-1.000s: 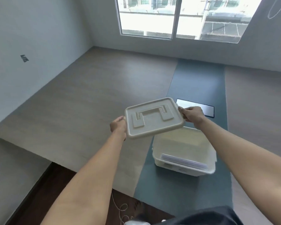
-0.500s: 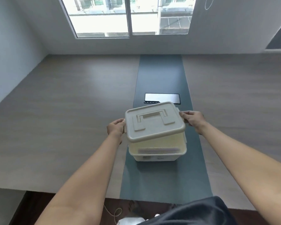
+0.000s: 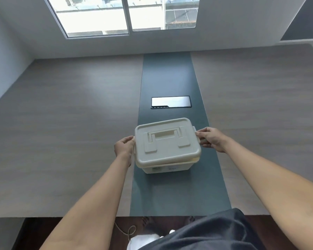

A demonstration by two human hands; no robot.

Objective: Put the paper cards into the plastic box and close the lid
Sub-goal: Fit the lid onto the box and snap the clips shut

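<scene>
The lid sits on the box, which stands on the dark strip down the middle of the desk, straight ahead of the person. The lid's long axis runs left to right, so its two short ends face the hands. The left hand grips the left end of the lid, and the right hand grips the right end, fingers curled by a side latch there. Both are equally near, one at each end, with the box between them. The lid looks slightly skewed over the rim, so it likely needs pressing down evenly at both ends to seat. The cards are hidden inside, if there.
</scene>
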